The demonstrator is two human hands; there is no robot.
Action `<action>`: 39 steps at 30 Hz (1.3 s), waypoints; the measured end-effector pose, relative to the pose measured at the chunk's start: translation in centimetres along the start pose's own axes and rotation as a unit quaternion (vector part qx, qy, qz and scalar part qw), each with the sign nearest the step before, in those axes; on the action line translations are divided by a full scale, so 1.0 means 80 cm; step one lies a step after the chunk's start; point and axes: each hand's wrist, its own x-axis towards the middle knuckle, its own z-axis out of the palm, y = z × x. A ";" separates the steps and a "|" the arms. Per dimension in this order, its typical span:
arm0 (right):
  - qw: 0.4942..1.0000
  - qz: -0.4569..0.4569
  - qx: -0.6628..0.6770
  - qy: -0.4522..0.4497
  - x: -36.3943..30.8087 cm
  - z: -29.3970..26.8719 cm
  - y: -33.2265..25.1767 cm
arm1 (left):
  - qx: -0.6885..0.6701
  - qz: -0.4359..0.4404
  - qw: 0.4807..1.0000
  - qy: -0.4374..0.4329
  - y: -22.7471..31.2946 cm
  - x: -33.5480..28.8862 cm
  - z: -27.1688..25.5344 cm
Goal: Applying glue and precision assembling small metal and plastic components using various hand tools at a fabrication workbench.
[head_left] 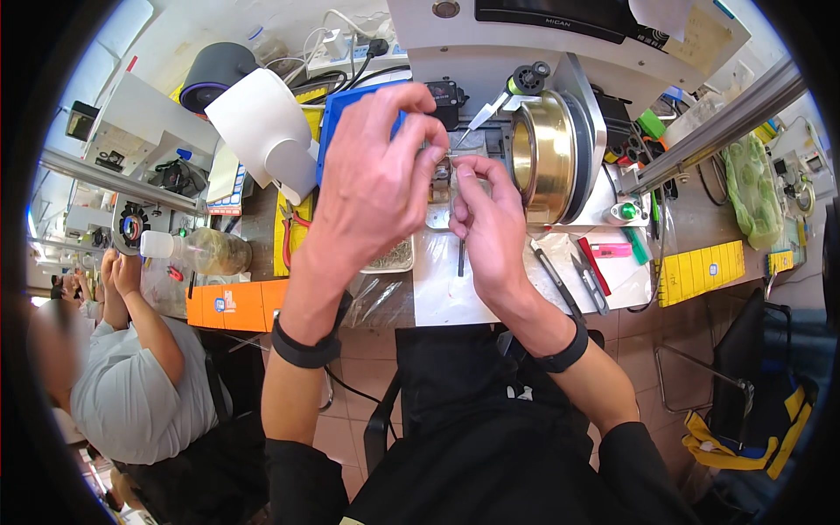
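Far left of the brass drum (535, 162), a co-worker in a pale shirt (144, 385) is sitting with raised hands. Nearer the drum, still to its left, a white-capped jar (219, 254) is standing on the surface (372, 317), and red-handled pliers (295, 229) are lying on a yellow strip. A blue tray (331, 131) is showing behind the wearer's left hand (372, 179). This hand is hovering left of the drum, its thumb and forefinger bending close together beside the right hand's fingertips; whether they are clamping anything, I cannot tell. A small metal fixture (439, 190) is sitting between the hands and the drum's left side. The right hand (490, 219) is curling just left of the drum, a thin dark rod (461, 258) showing below its fingers; its grip is unclear. Fine handwork seems under way; what is finished or remaining is not showing. Right of and nearer than the drum, a craft knife (556, 278) is lying on white paper.
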 end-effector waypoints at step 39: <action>0.999 -0.005 -0.048 -0.008 -0.010 -0.003 0.001 | -0.492 -0.216 0.798 -0.273 -0.015 0.079 -0.004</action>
